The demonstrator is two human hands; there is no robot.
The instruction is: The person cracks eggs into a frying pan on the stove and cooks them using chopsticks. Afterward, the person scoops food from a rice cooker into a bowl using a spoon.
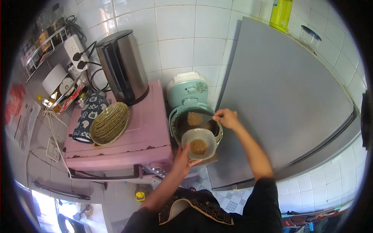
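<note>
My left hand [183,160] grips a pale bowl [210,136] from its lower left side, fingers under it. Brown, porridge-like food [198,146] lies in the bottom of the bowl. In my right hand [227,118] is the handle of a serving spoon [203,118], its exact shape blurred. Some of the same brown food [193,119] sits on the spoon's end, above the rice cooker's pot. The mint-green rice cooker [171,116] stands with its lid [188,90] raised. The bowl overlaps the cooker's front edge in view and hides part of the pot.
A pink oven [151,128] to the left bears a steel kettle [136,66], a ridged oval dish [110,122] and a patterned oven mitt [83,126]. A large grey refrigerator [279,97] stands close on the right. A power strip [74,50] with plugged cords hangs on the left.
</note>
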